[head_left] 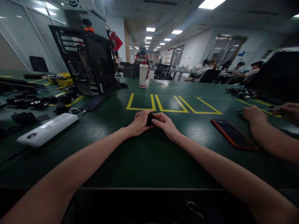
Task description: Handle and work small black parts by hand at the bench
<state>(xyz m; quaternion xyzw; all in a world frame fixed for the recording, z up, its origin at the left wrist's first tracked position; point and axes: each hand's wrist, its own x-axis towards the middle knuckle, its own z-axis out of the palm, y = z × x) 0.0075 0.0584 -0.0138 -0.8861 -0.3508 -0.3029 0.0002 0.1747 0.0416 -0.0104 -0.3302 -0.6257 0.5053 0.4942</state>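
A small black object [149, 119] is between my two hands, just in front of the yellow tape outlines [140, 109] on the green table [149, 155]. My left hand [140, 122] grips it from the left, with its fingers wrapped over the far side. From the right, my right hand [164, 123] pinches it between thumb and fingers. The object's exact shape is mostly hidden by the fingers.
A white power bank [49, 129] and a black computer case [93, 62] are on the left. A white cup [143, 75] stands farther back. On the right are a red-edged phone [233, 133] and another person's hands [254, 114] with a thin tool.
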